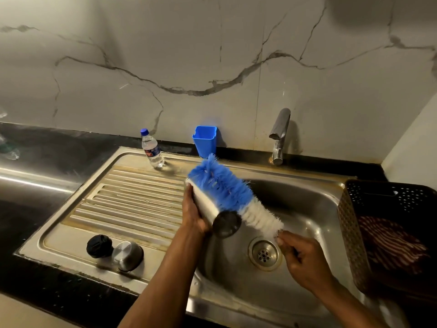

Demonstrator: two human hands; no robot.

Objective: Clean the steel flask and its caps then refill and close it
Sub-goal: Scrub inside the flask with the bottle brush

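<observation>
Holding the shiny steel flask (205,204) in my left hand (194,215), my right hand (301,259) pinches the fluffy blue-and-white bottle brush (233,197) against it.

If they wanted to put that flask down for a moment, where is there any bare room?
The ribbed drainboard lies bare between the water bottle at its back and the black cap and steel cap at its front. The front corner by those caps is crowded. The sink basin floor around the drain is bare too, under the hands and brush.
</observation>
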